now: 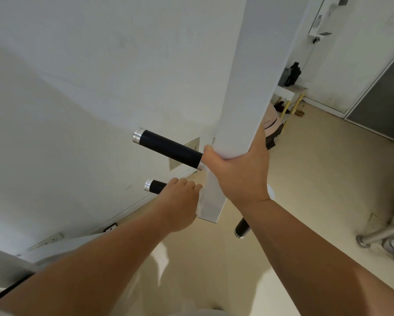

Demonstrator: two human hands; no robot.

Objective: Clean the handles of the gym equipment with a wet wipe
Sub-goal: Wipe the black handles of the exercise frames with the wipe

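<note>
A white square post of the gym frame runs down the middle of the view. My right hand grips its lower part, thumb on the left face. An upper black handle with silver end caps sticks out to the left just above my thumb. Below it, my left hand is curled round a second black handle, pressing a white wet wipe against it close to the post. Only the wipe's edge shows. A third black handle pokes out behind my right forearm.
A white wall stands close on the left, with a metal plate near the floor. A small white shelf with dark bottles stands at the back right. A metal stand foot lies on the beige floor at right.
</note>
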